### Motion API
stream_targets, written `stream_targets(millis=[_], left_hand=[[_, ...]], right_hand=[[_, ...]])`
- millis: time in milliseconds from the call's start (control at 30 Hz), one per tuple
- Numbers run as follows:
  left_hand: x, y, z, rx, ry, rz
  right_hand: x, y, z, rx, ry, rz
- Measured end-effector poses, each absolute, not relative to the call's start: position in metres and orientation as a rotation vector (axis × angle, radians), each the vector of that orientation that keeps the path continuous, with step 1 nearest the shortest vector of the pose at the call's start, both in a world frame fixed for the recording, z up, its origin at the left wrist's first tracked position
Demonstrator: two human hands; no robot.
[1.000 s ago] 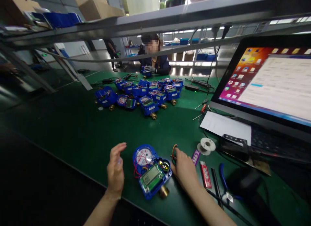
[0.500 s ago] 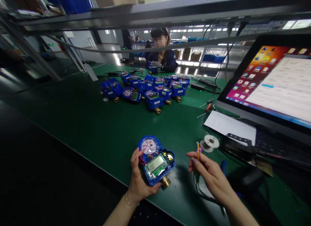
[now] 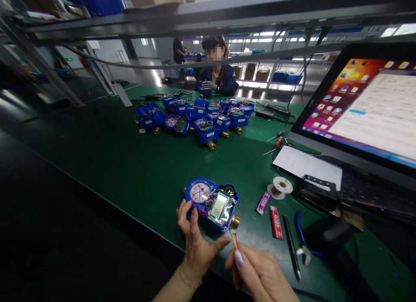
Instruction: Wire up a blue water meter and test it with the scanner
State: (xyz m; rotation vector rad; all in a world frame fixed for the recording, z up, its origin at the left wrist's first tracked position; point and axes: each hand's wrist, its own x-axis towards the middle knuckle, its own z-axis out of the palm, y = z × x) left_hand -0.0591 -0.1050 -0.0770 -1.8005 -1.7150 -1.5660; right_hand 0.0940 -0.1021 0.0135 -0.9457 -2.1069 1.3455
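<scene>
A blue water meter [image 3: 212, 204] lies on the green bench top, its round dial, lit display and circuit board exposed and a brass fitting pointing right. My left hand [image 3: 198, 245] is open beside its near left edge. The fingertips are at the blue housing and the thumb is spread away from it. My right hand [image 3: 256, 271] pinches a thin multicoloured wire lead [image 3: 235, 240] between thumb and finger. The lead's small white plug end is just below the brass fitting; whether it touches the housing I cannot tell.
To the right lie a purple lighter [image 3: 263, 202], a red lighter [image 3: 276, 222], a black pen [image 3: 291, 248], blue-handled cutters [image 3: 302, 237] and a solder spool [image 3: 280, 187]. A monitor [image 3: 364, 107] stands behind. Several blue meters [image 3: 206, 131] sit farther back, facing a seated co-worker [image 3: 221, 79].
The meter has turned clockwise and rests flatter on the bench. My left hand's grip has loosened. My right hand has brought the wire lead left and nearer, uncovering the lighters, pen and cutters.
</scene>
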Motion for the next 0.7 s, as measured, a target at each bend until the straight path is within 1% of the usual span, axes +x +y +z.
stream_targets(millis=[167, 333, 433, 533, 600, 700], left_hand=[[-0.076, -0.119, -0.04, -1.917, -1.313, -1.397], [-0.082, -0.118, -0.021, -2.139, -1.152, -1.301], [-0.088, -0.11, -0.021, -2.164, -1.14, -1.355], [-0.096, -0.098, -0.024, -2.199, -1.165, -1.563], [-0.1, -0.091, -0.027, -2.261, -1.165, -1.696], [-0.106, -0.086, -0.032, -2.406, -1.112, -1.64]], right_hand=[[0.085, -0.104, 0.005, -0.89, -2.263, 1.069], [0.068, -0.105, -0.004, -0.783, -2.328, 0.69], [0.064, -0.102, -0.002, -0.824, -2.305, 0.388], [0.072, -0.099, 0.002, -0.846, -2.231, 0.086], [0.084, -0.1, -0.005, -0.808, -2.216, -0.003], [0.106, -0.111, -0.035, -0.775, -2.15, -0.042]])
